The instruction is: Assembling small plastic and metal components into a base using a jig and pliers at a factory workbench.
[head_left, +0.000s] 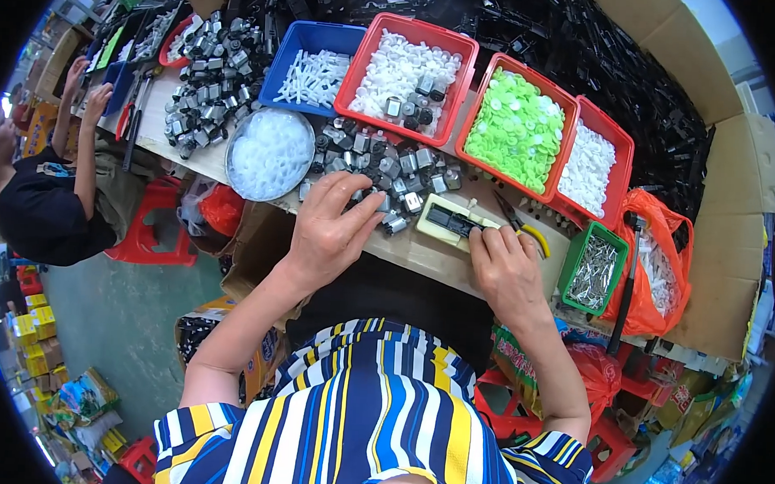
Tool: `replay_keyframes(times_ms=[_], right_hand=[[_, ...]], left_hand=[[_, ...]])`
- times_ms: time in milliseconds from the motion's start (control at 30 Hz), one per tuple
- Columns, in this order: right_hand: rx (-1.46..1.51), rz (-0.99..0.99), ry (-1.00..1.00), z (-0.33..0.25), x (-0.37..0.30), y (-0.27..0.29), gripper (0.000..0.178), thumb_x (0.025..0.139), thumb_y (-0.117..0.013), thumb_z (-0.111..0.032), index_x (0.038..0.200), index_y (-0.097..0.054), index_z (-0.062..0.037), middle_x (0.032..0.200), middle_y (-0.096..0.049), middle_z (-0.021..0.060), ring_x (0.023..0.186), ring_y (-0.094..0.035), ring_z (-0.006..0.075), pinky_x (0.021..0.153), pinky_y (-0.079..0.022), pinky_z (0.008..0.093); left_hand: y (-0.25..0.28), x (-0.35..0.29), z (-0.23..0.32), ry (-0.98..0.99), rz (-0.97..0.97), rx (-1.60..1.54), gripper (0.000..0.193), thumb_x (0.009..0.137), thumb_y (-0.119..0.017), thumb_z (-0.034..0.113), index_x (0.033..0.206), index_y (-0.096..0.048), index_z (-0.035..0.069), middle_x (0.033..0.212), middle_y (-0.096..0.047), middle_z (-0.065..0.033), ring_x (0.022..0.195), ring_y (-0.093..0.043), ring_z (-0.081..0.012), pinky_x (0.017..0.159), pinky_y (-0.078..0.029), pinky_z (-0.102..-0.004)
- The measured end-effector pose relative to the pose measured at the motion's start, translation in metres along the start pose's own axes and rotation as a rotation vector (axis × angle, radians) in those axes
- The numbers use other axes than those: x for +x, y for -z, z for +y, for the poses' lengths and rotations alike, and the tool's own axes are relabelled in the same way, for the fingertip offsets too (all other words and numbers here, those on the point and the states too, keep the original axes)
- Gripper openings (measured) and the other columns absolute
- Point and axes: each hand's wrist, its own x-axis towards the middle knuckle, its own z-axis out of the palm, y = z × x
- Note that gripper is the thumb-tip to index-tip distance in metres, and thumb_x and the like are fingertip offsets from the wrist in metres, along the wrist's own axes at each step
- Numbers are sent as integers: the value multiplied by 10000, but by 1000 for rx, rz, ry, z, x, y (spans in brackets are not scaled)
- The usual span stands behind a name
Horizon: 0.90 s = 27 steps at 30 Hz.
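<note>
My left hand [329, 226] reaches into a heap of small silver-and-black motors [408, 165], its fingers bent together at the heap's near edge. What lies between those fingertips is hidden. My right hand [505, 269] has its fingers closed on the right end of a long black plastic part [451, 220]. That part lies in a cream block-shaped holder [429, 229] at the table's near edge. Yellow-handled pliers [533, 235] rest just beyond the right hand.
Behind the motors stand a blue bin of white rods [294, 37] and red bins [472, 55] of white and green pieces. A round bowl [228, 161] sits left; a green basket of metal pins [571, 269] and an orange bag [665, 315] stand right. A co-worker [48, 201] is at far left.
</note>
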Motion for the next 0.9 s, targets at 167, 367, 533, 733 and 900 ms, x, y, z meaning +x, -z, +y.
replay_keyframes(times_ms=[167,367,533,733,900], right_hand=[[347,-4,-164,7,7,2,249,824,-728,-128,1058,-679,-57,981,-589,83,946,-592,258,788,-455,411],[390,92,-219,-28,55,-8,313,769,-808,-263,965,-655,-73,949,-540,76,931,-554,279,760,-428,418],[382,45,-266,-38,71,-27,315,753,-809,-251,963,-665,-67,963,-542,83,984,-540,278,767,-426,431],[492,118,-299,-33,70,-30,255,707,-796,-182,895,-672,-62,926,-554,84,952,-561,275,758,-427,429],[542,226,-332,-30,70,-29,276,665,-794,-162,888,-662,-66,908,-556,71,921,-585,266,760,-424,417]], left_hand=[[-2,-3,-2,-11,-6,-11,347,731,-812,54,1061,-710,17,1153,-614,-139,1082,-589,-344,909,-497,-439],[-5,-4,2,-32,-110,41,428,770,-807,192,1157,-691,52,1287,-567,-133,1214,-519,-335,987,-442,-441],[-7,-4,3,-49,-182,135,489,737,-836,213,1192,-697,98,1324,-532,-131,1240,-482,-351,998,-425,-467],[-4,-4,2,-55,-228,183,457,770,-805,264,1195,-700,134,1345,-515,-118,1255,-461,-339,984,-403,-467],[-5,-4,2,-52,-242,217,452,767,-807,266,1188,-703,139,1345,-516,-113,1263,-448,-337,1000,-389,-468]])
